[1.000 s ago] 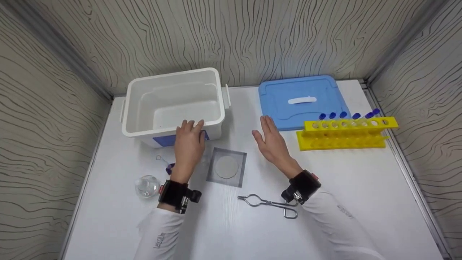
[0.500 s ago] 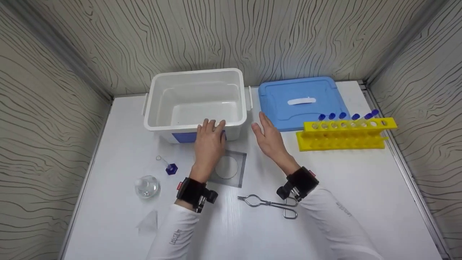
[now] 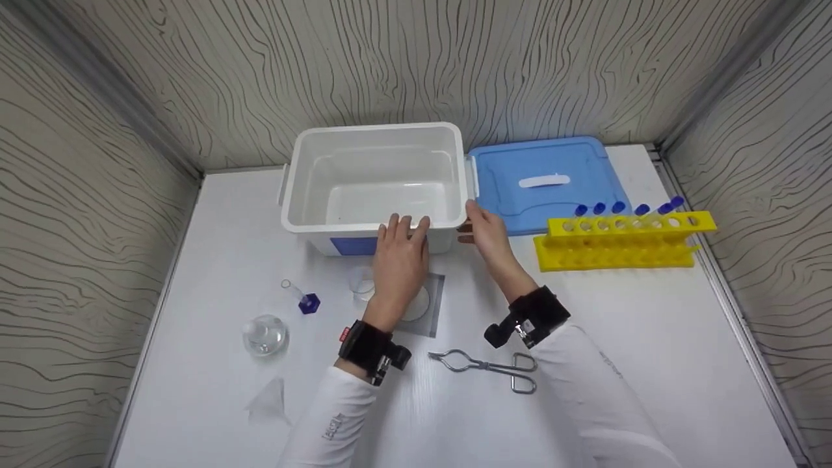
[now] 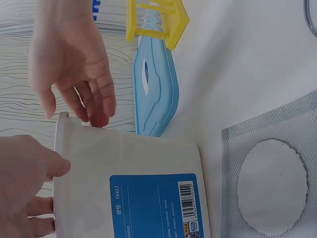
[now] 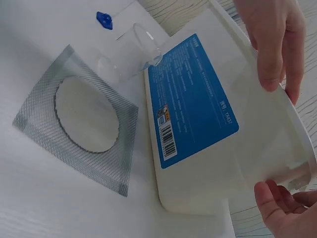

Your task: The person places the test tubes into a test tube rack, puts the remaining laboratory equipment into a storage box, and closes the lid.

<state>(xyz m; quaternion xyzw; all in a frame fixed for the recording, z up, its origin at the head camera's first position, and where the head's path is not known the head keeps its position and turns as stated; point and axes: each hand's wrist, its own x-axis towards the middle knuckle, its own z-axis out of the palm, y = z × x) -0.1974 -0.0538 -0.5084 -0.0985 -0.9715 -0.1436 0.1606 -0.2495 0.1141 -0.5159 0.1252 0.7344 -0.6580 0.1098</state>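
Observation:
In the head view a white storage bin [image 3: 312, 229] with a blue label [image 4: 153, 208] stands at the back of the table, its top uncovered. My left hand [image 3: 402, 266] grips the middle of its front rim, thumb outside and fingers over the edge, as the right wrist view shows. At the bin's front right corner is my right hand [image 3: 492, 240]; its fingers [image 5: 272, 193] are loosely bent against the side wall below the rim. Wire gauze [image 3: 431, 318] with a round pale centre lies in front of the bin, partly hidden by my left hand. Beside it stands a clear beaker [image 3: 361, 286].
A blue lid [image 3: 500, 188] lies right of the bin, close to its handle. In front of the lid is a yellow test tube rack [image 3: 614, 259] with several blue-capped tubes. Crucible tongs [image 3: 481, 365], a glass flask [image 3: 264, 336] and a purple-based measuring cylinder [image 3: 309, 303] are nearer.
The bin has slid right along the back wall with my left hand on its rim, and its handle now overlaps the lid's edge. My right hand has met the bin's corner.

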